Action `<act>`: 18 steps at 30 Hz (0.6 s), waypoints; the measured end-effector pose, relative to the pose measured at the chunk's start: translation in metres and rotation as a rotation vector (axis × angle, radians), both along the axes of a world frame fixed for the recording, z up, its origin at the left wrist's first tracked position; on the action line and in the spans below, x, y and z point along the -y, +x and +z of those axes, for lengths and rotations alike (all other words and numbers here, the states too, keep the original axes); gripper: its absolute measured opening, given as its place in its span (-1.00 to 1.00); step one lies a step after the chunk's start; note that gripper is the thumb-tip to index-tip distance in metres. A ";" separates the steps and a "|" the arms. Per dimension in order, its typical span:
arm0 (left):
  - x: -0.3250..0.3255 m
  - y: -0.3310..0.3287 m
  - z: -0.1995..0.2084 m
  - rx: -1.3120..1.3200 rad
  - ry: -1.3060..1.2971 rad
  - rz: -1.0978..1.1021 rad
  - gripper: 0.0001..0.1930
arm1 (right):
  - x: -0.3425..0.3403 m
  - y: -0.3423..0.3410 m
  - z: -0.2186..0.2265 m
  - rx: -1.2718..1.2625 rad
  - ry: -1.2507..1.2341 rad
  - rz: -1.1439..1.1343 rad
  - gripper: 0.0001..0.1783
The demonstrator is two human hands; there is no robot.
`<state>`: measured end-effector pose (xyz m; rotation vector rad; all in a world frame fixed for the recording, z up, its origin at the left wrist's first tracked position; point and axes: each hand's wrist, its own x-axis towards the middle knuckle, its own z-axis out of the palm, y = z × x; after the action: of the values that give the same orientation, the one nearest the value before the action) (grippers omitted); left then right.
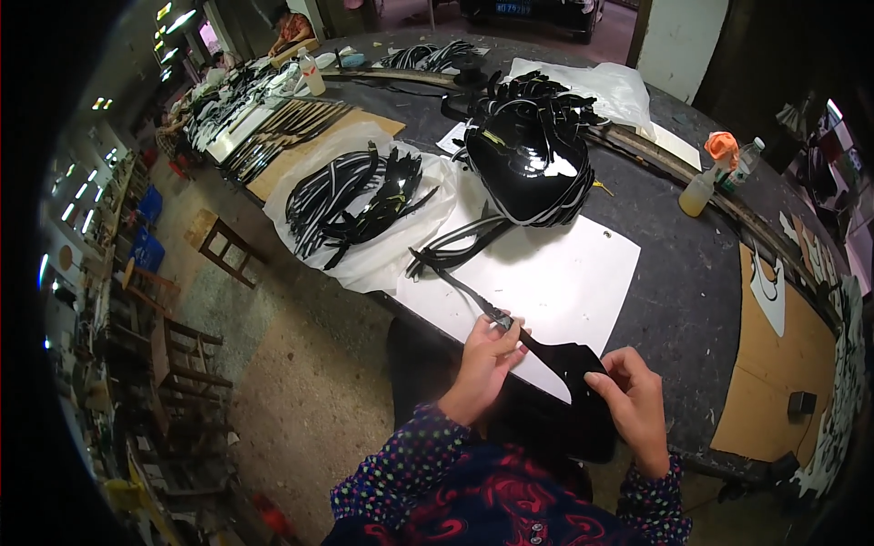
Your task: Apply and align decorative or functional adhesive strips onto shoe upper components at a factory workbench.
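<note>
Both hands hold one black leather-like strap piece point(566, 357) at the near edge of the table. My left hand point(484, 369) pinches its narrow strap beside a small shiny fitting that looks like a buckle. Closed on the broad part, with thumb on top, is my right hand point(635, 400). The far strap end reaches toward a loose bundle of black straps point(469, 244). Under the bundle and the held piece lies a white sheet point(583, 273). Behind them rises a heap of glossy black pieces point(528, 150) with pale-edged straps.
On the left, a white plastic bag point(364, 273) carries more black straps point(332, 196). A bottle of yellowish liquid point(697, 195) and a clear bottle stand at right, near brown cardboard point(765, 391). Wooden stools point(221, 238) stand on the floor; other people sit at the far left.
</note>
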<state>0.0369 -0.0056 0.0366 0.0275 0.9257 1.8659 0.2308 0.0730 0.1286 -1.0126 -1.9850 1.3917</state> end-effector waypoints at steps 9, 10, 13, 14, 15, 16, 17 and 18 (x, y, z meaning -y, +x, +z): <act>-0.008 -0.094 -0.052 0.142 0.284 0.128 -0.88 | -0.008 0.045 0.030 -0.017 -0.187 -0.101 -0.86; -0.012 -0.104 -0.051 0.201 0.324 0.168 -0.90 | -0.010 0.050 0.029 -0.030 -0.206 -0.111 -0.86; -0.014 -0.118 -0.035 0.187 0.215 0.334 -0.82 | -0.017 0.055 0.035 -0.063 -0.238 -0.122 -0.84; -0.013 -0.122 -0.034 0.143 0.236 0.272 -0.71 | -0.018 0.054 0.039 -0.086 -0.245 -0.120 -0.83; -0.016 -0.116 -0.029 0.147 0.238 0.258 -0.71 | -0.023 0.052 0.039 -0.086 -0.241 -0.134 -0.83; -0.017 -0.107 -0.024 0.100 0.153 0.124 -0.66 | -0.028 0.049 0.041 -0.074 -0.211 -0.092 -0.83; -0.018 -0.099 -0.014 0.047 0.067 -0.008 -0.61 | -0.035 0.045 0.044 -0.065 -0.185 -0.046 -0.82; -0.017 -0.095 -0.006 -0.103 -0.017 -0.051 -0.52 | -0.041 0.036 0.058 -0.026 -0.180 -0.016 -0.82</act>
<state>-0.0582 0.0114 0.0309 0.1369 1.0028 1.8224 0.2669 0.1143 0.1861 -1.0800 -1.8543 1.5892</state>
